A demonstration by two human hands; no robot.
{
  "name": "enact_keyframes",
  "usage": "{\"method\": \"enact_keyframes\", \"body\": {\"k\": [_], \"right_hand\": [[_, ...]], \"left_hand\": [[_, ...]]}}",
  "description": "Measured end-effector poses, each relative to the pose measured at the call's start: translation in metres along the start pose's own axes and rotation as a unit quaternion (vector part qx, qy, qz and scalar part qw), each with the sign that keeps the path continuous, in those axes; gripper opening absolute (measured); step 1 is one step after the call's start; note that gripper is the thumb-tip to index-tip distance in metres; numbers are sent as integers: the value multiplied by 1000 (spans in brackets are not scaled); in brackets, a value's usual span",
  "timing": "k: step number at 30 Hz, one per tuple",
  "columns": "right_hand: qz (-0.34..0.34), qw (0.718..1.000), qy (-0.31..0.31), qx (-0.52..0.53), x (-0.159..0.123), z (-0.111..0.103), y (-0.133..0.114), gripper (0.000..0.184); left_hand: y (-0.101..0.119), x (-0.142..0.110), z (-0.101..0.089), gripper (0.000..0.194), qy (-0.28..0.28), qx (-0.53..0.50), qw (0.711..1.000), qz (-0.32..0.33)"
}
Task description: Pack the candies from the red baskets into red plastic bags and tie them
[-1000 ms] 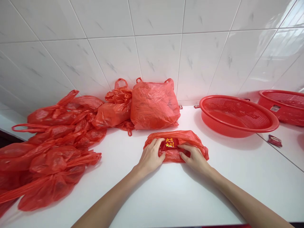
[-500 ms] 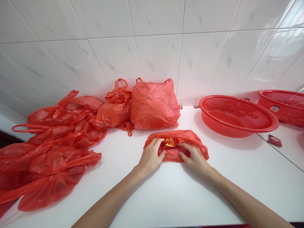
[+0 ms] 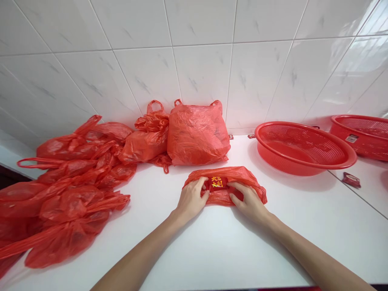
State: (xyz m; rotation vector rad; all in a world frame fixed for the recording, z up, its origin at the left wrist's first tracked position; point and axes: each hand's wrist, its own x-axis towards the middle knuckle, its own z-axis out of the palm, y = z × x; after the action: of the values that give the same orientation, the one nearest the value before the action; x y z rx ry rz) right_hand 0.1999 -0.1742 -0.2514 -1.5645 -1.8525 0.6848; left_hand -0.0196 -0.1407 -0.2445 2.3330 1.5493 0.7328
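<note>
On the white counter lies a flattened red plastic bag. A small red packet with gold characters sits in its middle, partly covered by the bag's folds. My left hand pinches the bag at the packet's left side. My right hand grips the folds on the other side, with its fingertips close to the packet. The part of the packet under the plastic is hidden.
Tied red bags stand against the white tiled wall. A heap of red bags lies at left. Red plastic colanders stand at right, and a small red packet lies beyond.
Both hands have drawn slightly inward, gathering the bag's folds around the packet. Less of the packet shows now.
</note>
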Motion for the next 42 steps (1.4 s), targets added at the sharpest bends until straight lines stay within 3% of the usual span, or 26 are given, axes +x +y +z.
{"method": "enact_keyframes", "body": {"k": [16, 29, 42], "right_hand": [[9, 997, -55, -52, 0, 3, 2, 45], [10, 997, -57, -54, -1, 1, -1, 45], [14, 996, -62, -66, 1, 1, 5, 45]], "left_hand": [[-5, 2, 4, 31, -19, 21, 1000, 8], [2, 2, -1, 31, -58, 24, 998, -24], [2, -2, 4, 30, -55, 59, 997, 0]]}}
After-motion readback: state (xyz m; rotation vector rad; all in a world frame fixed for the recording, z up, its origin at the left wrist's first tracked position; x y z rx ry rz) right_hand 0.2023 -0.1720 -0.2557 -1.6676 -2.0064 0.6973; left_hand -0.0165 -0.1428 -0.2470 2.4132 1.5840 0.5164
